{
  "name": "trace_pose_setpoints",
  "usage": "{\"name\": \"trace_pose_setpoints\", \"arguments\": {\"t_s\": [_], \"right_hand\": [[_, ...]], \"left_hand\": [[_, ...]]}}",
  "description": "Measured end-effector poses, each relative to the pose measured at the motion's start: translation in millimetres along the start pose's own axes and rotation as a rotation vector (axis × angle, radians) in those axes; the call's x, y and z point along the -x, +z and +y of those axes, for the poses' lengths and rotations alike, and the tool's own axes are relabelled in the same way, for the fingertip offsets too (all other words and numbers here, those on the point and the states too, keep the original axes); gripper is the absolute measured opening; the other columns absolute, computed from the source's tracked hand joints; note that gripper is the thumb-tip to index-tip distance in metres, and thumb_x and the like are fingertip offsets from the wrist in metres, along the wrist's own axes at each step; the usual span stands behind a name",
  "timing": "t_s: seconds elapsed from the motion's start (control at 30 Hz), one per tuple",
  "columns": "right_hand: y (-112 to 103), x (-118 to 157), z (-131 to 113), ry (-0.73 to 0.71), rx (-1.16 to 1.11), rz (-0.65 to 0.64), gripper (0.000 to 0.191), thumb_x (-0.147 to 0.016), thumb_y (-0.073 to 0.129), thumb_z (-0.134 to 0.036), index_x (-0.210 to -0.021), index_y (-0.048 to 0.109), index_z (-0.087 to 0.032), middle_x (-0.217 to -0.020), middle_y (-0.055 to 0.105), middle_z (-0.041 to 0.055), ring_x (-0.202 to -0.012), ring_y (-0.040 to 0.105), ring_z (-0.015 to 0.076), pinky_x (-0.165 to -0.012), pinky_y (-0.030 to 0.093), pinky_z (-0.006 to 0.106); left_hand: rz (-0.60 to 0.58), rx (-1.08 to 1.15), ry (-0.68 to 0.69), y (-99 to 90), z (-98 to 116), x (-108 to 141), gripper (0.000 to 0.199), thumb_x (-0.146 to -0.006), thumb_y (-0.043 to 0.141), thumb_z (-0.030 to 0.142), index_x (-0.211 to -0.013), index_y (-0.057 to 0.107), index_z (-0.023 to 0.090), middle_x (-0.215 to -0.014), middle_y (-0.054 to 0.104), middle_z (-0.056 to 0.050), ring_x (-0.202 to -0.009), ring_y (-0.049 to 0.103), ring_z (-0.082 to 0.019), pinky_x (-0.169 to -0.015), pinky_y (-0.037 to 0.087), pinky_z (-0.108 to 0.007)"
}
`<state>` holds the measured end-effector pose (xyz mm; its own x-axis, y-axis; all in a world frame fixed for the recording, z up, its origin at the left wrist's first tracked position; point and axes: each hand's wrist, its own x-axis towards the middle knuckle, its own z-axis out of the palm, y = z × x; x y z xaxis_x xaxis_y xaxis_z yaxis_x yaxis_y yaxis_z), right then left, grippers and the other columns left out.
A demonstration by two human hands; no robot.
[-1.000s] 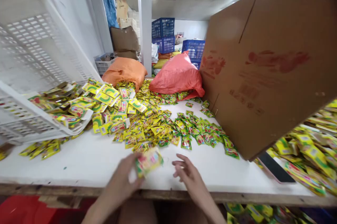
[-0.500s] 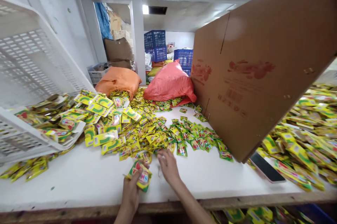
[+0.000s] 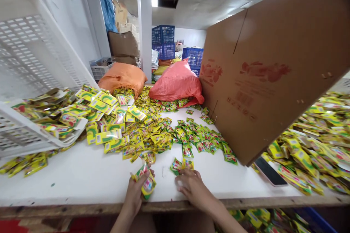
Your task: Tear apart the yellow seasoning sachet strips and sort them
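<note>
In my left hand point(image 3: 133, 191) is a yellow-and-green printed packet point(image 3: 149, 186), held tilted above the table near its front edge, thumb across its face. My right hand point(image 3: 194, 188) is low over the white tabletop, fingers curled at two small sachets, a green one point(image 3: 175, 166) and a yellow one point(image 3: 188, 163). Its fingertips cover their near ends. Beyond the hands lie a heap of small yellow sachets point(image 3: 153, 136) and a spread of green sachets point(image 3: 201, 138).
A tipped white basket point(image 3: 61, 58) spills flat yellow boxes point(image 3: 105, 107) at left. Orange point(image 3: 123, 76) and red sacks point(image 3: 177, 83) lie behind. A large cardboard box point(image 3: 262, 87) leans at right, beside a phone point(image 3: 270, 173) and more yellow packets point(image 3: 306, 152).
My right hand has drawn back and right from the heap's edge, with two small sachets now at its fingertips. My left hand keeps the packet in nearly the same place.
</note>
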<state>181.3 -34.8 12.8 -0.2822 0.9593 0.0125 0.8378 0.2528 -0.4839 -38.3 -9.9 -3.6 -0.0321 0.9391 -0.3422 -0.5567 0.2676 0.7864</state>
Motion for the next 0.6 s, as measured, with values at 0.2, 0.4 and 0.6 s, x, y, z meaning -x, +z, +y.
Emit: {"name": "trace_pose_setpoints", "arguments": {"t_s": [0.2,0.4,0.6], "right_hand": [[-34.1,-17.0,27.9,0.228,-0.011,0.186,0.023,-0.082,0.044,-0.020,-0.098,0.062,-0.023,-0.101,0.060,0.0047,-0.097,0.051,0.0199,-0.084,0.031,0.032],[-0.5,-46.0,4.5,0.243,-0.022,0.175,0.038,-0.055,0.075,-0.030,-0.089,0.061,-0.019,-0.104,0.057,0.0105,-0.103,0.043,0.0314,-0.084,0.027,0.039],[23.9,-55.6,-22.4,0.120,-0.276,0.168,0.017,-0.070,0.062,-0.021,-0.084,0.052,-0.021,-0.076,0.060,0.0008,-0.078,0.053,0.0191,-0.076,0.035,0.031]], "left_hand": [[-0.014,-0.040,-0.022,3.0,2.6,2.7,0.044,-0.054,0.078,0.027,-0.092,0.063,0.011,-0.070,0.069,-0.004,-0.064,0.064,-0.017,-0.055,0.052,-0.025],[-0.022,-0.085,0.001,0.9,0.6,2.0,0.045,-0.055,0.077,0.028,-0.094,0.063,0.010,-0.071,0.070,-0.005,-0.065,0.064,-0.018,-0.056,0.052,-0.025],[-0.051,-0.101,0.019,-1.8,-1.5,-1.6,0.047,-0.055,0.077,0.030,-0.095,0.062,0.010,-0.073,0.071,-0.006,-0.066,0.064,-0.018,-0.059,0.051,-0.026]]}}
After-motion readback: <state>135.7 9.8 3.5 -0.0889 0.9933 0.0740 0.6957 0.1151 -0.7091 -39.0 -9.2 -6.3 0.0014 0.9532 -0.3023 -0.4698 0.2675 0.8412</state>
